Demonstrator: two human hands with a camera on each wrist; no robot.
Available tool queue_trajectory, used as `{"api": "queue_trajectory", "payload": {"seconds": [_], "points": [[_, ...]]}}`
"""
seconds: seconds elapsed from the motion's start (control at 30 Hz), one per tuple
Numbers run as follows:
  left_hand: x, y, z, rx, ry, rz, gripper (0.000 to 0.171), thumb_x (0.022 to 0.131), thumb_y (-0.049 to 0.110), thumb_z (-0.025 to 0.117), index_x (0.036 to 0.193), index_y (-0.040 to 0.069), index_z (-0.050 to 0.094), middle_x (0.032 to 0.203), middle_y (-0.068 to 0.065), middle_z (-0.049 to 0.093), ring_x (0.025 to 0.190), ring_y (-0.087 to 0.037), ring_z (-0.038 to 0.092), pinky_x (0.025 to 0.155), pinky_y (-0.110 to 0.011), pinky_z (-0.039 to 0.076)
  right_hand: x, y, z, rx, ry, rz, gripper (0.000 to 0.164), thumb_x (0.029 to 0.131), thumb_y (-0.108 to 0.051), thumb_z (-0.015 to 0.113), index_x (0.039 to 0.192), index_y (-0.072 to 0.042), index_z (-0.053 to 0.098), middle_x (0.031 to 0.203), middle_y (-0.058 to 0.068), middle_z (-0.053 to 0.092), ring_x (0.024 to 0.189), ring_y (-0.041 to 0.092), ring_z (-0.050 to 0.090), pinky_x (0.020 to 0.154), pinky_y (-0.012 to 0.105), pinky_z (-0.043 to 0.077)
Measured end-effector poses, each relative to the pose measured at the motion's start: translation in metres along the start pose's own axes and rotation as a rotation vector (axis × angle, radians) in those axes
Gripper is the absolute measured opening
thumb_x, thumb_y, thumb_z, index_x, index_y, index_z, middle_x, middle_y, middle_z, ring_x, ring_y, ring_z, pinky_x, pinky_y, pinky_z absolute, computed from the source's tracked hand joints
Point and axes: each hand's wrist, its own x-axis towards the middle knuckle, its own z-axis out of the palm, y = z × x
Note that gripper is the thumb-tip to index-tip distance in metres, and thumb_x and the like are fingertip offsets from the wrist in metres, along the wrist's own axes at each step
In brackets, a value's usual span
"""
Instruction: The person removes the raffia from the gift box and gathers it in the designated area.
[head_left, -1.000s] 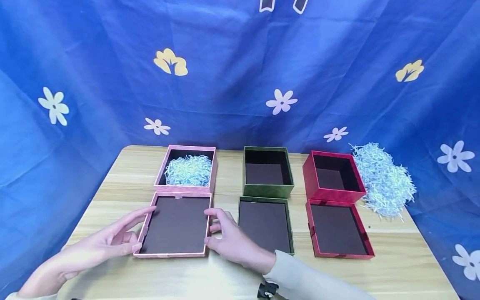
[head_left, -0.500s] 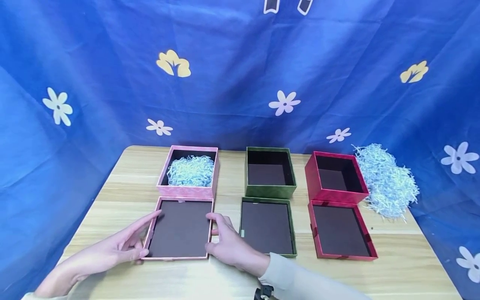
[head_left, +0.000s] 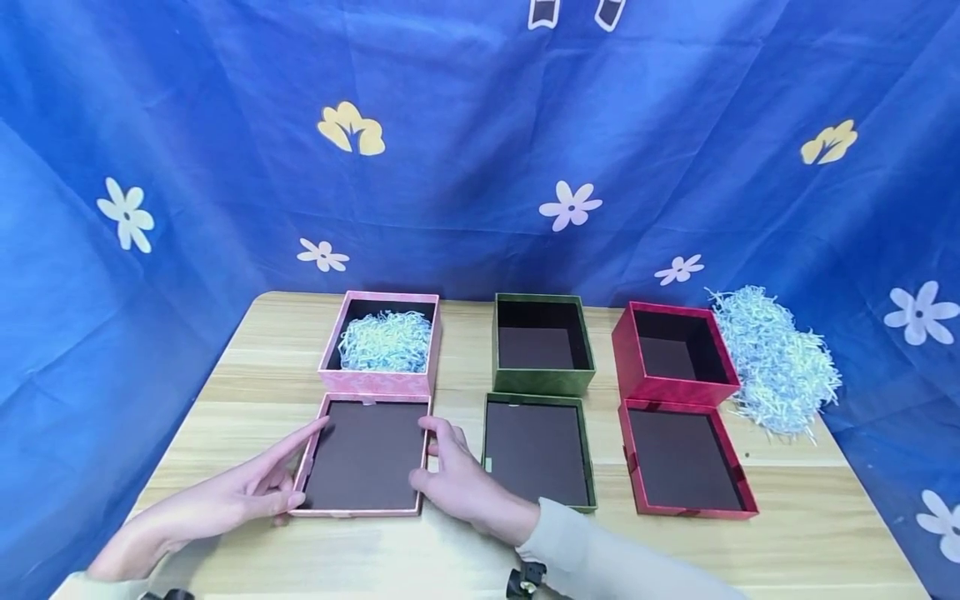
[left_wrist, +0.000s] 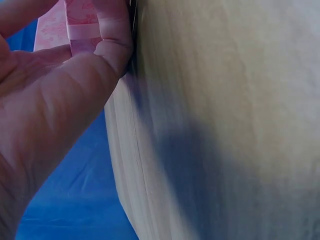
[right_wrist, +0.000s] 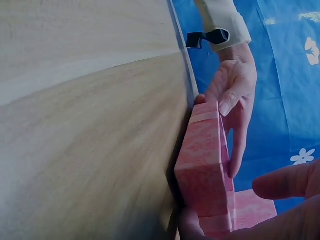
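Observation:
A pink box lid (head_left: 367, 458) lies inner side up in front of the pink box (head_left: 375, 383), showing a dark lining. My left hand (head_left: 225, 504) holds its left side, index finger along the rim and thumb at the near corner. In the right wrist view, one left fingertip shows under the corner of the lid (right_wrist: 200, 170). At the lid's right side, my right hand (head_left: 461, 487) grips the edge between index finger and thumb. Pale blue shredded paper (head_left: 386, 342) fills part of the pink box. The lid's underside is hidden.
To the right stand a green box (head_left: 543, 382) and a red box (head_left: 678, 389), both open-topped and unfilled. Their lids, the green lid (head_left: 540, 454) and red lid (head_left: 686, 458), lie before them. A loose heap of blue shredded paper (head_left: 776, 362) sits at the table's right edge.
Both hands have brought the pink lid down and slightly toward the person, and it looks lower now. The head view has shifted slightly. The boxes stay put.

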Motion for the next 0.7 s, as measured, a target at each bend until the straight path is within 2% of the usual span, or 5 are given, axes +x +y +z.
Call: {"api": "queue_trajectory", "payload": {"seconds": [0.17,0.23,0.4,0.57,0.7], "points": [[0.002,0.004,-0.002,0.0,-0.01,-0.005,0.088,0.114,-0.001,0.051,0.177,0.024,-0.006,0.14,-0.008,0.052,0.087,-0.032,0.065,0.076,-0.038,0.057,0.001,-0.006,-0.002,-0.008,0.035,-0.028,0.075,0.091,-0.014,0.072,0.16,-0.02,0.045,0.16,0.007,0.04,0.135,0.029,0.052,0.106,0.049,0.047],[0.004,0.006,-0.001,0.011,0.005,0.008,0.09,0.114,-0.001,0.052,0.177,0.025,-0.007,0.159,-0.005,0.042,0.083,-0.033,0.065,0.074,-0.039,0.059,0.002,-0.009,-0.004,-0.014,0.049,-0.055,0.074,0.093,-0.018,0.073,0.161,-0.022,0.045,0.16,0.006,0.04,0.13,0.027,0.053,0.104,0.047,0.049],[0.009,0.012,-0.002,0.06,0.14,0.017,0.092,0.111,0.0,0.058,0.176,0.017,-0.005,0.174,-0.028,0.011,0.082,-0.03,0.068,0.068,-0.039,0.059,0.006,-0.018,-0.013,-0.039,0.072,-0.161,0.07,0.098,-0.027,0.074,0.161,-0.024,0.044,0.158,0.004,0.04,0.139,0.036,0.052,0.113,0.054,0.046],[0.02,0.021,-0.012,0.203,0.321,-0.016,0.096,0.107,0.008,0.07,0.175,0.009,0.002,0.168,-0.037,0.024,0.104,-0.022,0.07,0.079,-0.034,0.061,0.017,-0.028,-0.025,-0.073,0.075,-0.265,0.071,0.097,-0.031,0.076,0.16,-0.023,0.043,0.157,0.002,0.041,0.14,0.034,0.051,0.114,0.054,0.046],[0.025,0.036,-0.025,0.336,0.367,-0.03,0.101,0.103,0.013,0.077,0.175,0.006,0.006,0.166,-0.035,0.029,0.128,-0.038,0.061,0.085,-0.032,0.06,0.033,-0.044,-0.035,-0.145,0.082,-0.28,0.077,0.094,-0.033,0.078,0.161,-0.026,0.042,0.156,0.005,0.042,0.131,0.029,0.055,0.105,0.05,0.051]]}}
